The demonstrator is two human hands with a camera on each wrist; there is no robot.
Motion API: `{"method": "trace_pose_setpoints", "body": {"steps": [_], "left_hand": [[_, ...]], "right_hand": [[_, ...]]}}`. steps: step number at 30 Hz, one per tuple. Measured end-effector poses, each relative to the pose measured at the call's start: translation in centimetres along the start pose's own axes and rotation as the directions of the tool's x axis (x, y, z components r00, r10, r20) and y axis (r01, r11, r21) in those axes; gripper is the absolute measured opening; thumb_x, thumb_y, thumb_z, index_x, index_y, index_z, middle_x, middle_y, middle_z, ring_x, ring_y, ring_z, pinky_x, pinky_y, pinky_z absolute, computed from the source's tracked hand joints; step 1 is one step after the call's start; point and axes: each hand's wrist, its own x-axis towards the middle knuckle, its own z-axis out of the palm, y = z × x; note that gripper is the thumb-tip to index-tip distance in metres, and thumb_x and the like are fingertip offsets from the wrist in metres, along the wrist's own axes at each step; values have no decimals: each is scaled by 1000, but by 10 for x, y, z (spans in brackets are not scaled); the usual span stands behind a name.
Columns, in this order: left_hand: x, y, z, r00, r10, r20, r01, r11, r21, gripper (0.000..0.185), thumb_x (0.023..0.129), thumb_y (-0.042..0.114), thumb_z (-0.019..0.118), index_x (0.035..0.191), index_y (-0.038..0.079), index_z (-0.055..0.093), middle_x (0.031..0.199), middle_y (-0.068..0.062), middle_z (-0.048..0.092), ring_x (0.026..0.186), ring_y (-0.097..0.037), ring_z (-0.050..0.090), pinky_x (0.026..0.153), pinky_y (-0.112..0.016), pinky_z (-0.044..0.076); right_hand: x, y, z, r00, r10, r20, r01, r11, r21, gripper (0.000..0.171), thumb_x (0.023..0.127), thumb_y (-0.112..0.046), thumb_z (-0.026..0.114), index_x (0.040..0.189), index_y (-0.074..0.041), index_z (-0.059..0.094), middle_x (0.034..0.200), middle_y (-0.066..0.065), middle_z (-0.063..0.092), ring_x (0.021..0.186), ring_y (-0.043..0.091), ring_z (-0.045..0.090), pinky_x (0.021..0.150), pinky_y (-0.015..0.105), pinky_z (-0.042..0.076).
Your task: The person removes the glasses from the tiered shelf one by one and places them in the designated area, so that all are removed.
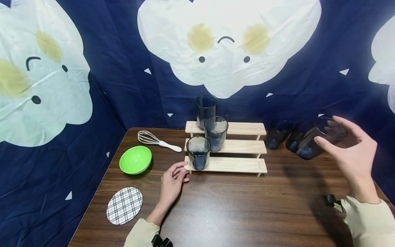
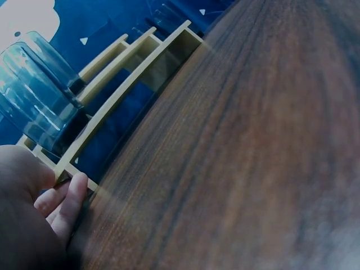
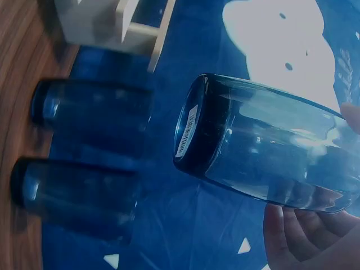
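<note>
Barcode label [image 3: 186,133] under held glass [image 3: 264,152]

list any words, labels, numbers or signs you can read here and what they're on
No text can be read in any view.
Sticker on the base of the blue glass that the right hand holds: barcode-like lines, too small and blurred to read.
Backdrop cloth: only cartoon cloud faces and small white triangles, no words.
Wooden rack, green bowl, whisk, plaid coaster: no lettering visible.
</note>
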Motion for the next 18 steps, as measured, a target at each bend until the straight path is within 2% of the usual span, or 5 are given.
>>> {"method": "trace_pose_setpoints", "body": {"steps": [3, 5, 7, 10, 18], "left_hand": [[0, 0, 0, 1000, 1, 0, -1, 1000, 5, 21, 100, 1, 63, 120, 1, 70, 103, -24, 73, 96, -31, 73, 72, -35, 68], [0, 0, -1, 1000, -2, 0, 2, 1000, 7, 21, 100, 1, 62, 120, 1, 70, 103, -24, 73, 96, -31, 73, 72, -35, 68], [0, 0, -1, 1000, -6, -1, 6, 1000, 6, 21, 100, 1, 62, 120, 1, 70, 102, -24, 73, 96, -31, 73, 72, -34, 68], [0, -1, -1, 1000, -12, -1, 12, 1000, 2, 21, 100, 1, 62, 120, 1, 70, 102, -24, 73, 96, -30, 73, 72, -34, 68], [0, -1, 0, 1000, -10, 0, 10, 1000, 2, 21, 101, 1, 62, 120, 1, 70, 102, -24, 72, 96, -28, 73, 72, -34, 68]], "right_hand": [[4, 4, -8, 1000, 18, -25, -18, 1000, -13, 69, 61, 35, 73, 127, 16, 61, 104, 13, 75, 79, 13, 74, 70, 14, 63], [6, 7, -12, 998, 32, -52, -38, 993, -114, 69, 62, 33, 76, 127, 12, 64, 104, 9, 75, 81, 11, 73, 70, 11, 61], [7, 10, -17, 996, 42, -78, -60, 969, -241, 69, 63, 29, 79, 128, 7, 66, 106, 5, 76, 86, 9, 72, 70, 9, 60], [9, 15, -24, 991, 63, -121, -103, 930, -353, 70, 64, 23, 83, 128, 1, 68, 107, 1, 76, 91, 8, 71, 73, 7, 58], [14, 23, -39, 971, 123, -204, -190, 917, -351, 68, 65, 19, 85, 127, -3, 70, 103, -3, 76, 89, 6, 71, 74, 5, 56]]}}
